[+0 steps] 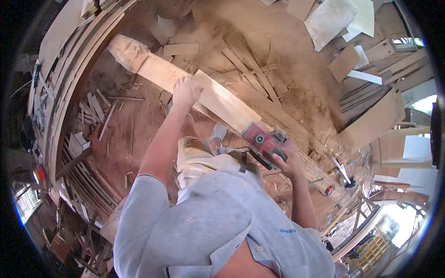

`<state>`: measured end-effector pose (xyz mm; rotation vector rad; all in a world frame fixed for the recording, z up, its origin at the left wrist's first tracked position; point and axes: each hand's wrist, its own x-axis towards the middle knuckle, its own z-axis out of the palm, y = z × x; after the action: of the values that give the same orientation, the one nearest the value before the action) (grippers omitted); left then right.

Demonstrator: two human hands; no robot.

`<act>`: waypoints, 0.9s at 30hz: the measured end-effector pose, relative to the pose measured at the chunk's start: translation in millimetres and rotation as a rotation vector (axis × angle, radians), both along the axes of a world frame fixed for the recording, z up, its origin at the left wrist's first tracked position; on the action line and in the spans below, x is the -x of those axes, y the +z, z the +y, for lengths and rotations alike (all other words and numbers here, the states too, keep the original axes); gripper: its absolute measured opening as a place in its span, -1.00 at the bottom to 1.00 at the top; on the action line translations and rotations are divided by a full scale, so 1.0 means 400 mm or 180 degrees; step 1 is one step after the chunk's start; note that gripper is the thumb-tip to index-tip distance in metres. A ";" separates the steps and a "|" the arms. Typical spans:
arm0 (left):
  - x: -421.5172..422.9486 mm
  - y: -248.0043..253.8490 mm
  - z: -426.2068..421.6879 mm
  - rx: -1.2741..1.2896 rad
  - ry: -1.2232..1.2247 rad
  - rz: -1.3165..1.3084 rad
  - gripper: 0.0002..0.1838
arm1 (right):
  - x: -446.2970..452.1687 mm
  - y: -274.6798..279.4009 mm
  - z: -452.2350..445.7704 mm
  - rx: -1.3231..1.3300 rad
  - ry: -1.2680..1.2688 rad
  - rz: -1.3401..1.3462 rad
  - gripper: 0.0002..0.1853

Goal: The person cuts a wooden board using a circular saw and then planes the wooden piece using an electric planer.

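A pale wooden board (227, 99) lies slantwise on a longer, dusty timber (162, 72). My left hand (186, 92) grips the board's upper left end, its fingers bent over the edge. At the lower right end, a red power tool (265, 140) rests on the board. My right hand (289, 164) is wrapped round the tool's rear handle. The underside of the tool, where it meets the wood, is hidden.
Scrap strips (252, 69) and sawdust cover the floor beyond the timber. Long stacked boards (69, 83) curve along the left. Panels (375, 118) lean at the right. A tape measure (329, 190) lies near the timber's right end. Small offcuts (96, 107) lie at left.
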<state>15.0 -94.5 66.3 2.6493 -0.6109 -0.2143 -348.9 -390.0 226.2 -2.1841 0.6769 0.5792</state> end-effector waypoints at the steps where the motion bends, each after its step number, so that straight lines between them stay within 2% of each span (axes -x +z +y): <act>1: -0.006 -0.007 0.026 -0.0014 0.0186 0.0388 -0.25 | -0.011 -0.006 0.000 -0.0019 0.0051 0.0034 -0.39; 3: 0.018 -0.003 0.061 0.0150 0.0440 0.0565 -0.29 | -0.034 -0.010 0.010 -0.0056 0.0121 0.0099 -0.40; 5: 0.029 0.015 0.080 0.0174 0.0679 0.0965 -0.31 | -0.055 -0.028 0.018 0.0068 0.0354 -0.0446 -0.40; 6: 0.040 0.005 0.092 0.0336 0.0671 0.0907 -0.32 | -0.070 -0.034 0.021 0.0129 0.0479 -0.0717 -0.40; 9: 0.058 -0.019 0.128 0.0699 0.0700 0.0775 -0.35 | -0.114 -0.027 0.034 -0.0103 0.0242 -0.0427 -0.44; 12: 0.062 -0.027 0.125 0.0875 0.0759 0.0735 -0.35 | -0.164 -0.034 0.034 -0.0161 0.0327 -0.0225 -0.47; 15: 0.066 -0.033 0.139 0.1065 0.0799 0.0683 -0.40 | -0.229 -0.019 0.048 -0.0231 0.0545 0.0390 -0.42; 20: 0.061 -0.011 0.177 0.1413 0.1052 0.0949 -0.59 | -0.304 -0.016 0.095 -0.0300 0.0572 0.0081 -0.44; 23: 0.059 -0.027 0.196 0.1723 0.0835 0.0692 -0.70 | -0.363 -0.015 0.130 -0.0354 0.0592 0.0107 -0.44; 26: 0.051 -0.046 0.208 0.1271 0.0775 0.0445 -0.70 | -0.415 -0.023 0.177 -0.0375 0.0588 -0.0070 -0.43; 27: 0.050 -0.053 0.213 0.1448 0.0839 0.0579 -0.70 | -0.432 -0.029 0.193 -0.0376 0.0590 -0.0171 -0.43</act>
<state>-5.1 -9.3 44.9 2.2083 -0.2133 -0.2070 -176.0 -312.9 214.6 -2.1565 0.4039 0.6366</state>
